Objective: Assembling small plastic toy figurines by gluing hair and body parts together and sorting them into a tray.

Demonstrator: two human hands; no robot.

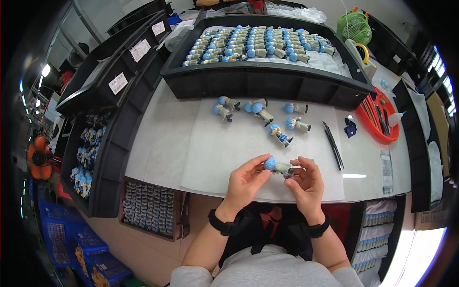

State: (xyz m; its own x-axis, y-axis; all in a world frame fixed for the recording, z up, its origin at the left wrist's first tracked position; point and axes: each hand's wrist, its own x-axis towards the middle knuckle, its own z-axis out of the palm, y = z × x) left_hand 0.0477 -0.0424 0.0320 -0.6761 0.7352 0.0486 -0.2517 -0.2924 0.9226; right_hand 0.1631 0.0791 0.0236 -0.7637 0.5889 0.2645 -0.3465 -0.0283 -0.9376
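Between my two hands lies a small figurine (282,167) with a round blue head and a grey-green body, held sideways above the front of the white tabletop. The thumb and fingers of my left hand (246,179) pinch its head. At the other end, my right hand (307,184) grips the dark feet. Just beyond, several similar figurines lie loosely on the table, among them one with a blue-and-white body (280,136) and one with a grey body (298,124). To the right of these rests a black pen-like tool (333,145).
A large black tray (267,82) with rows of figurines spans the back. On the right stand a red basket of tools (386,136) and a small dark blue piece (350,128). Black bins (109,162) line the left; a figurine-filled crate (149,208) sits below the table edge.
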